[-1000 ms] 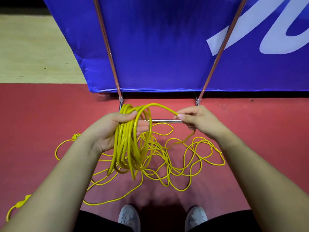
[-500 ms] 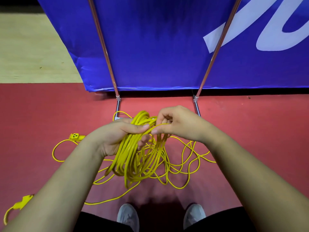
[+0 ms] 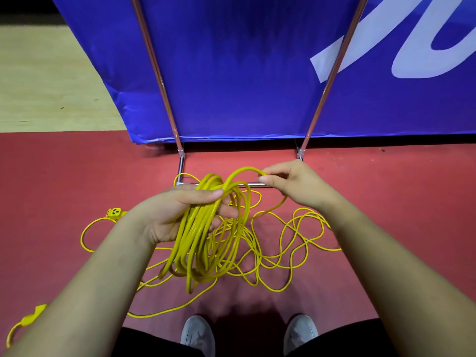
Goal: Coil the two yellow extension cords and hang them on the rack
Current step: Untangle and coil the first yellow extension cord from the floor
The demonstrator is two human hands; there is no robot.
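A person's left hand [image 3: 177,215] curls its fingers round a coil [image 3: 203,243] of yellow extension cord. The right hand [image 3: 296,184] pinches a raised loop [image 3: 244,170] between thumb and forefinger just beside it. The loose cord [image 3: 291,243] lies tangled on the red floor [image 3: 64,176] near its far edge, in front of the metal rack [image 3: 159,73] and blue banner [image 3: 231,60].
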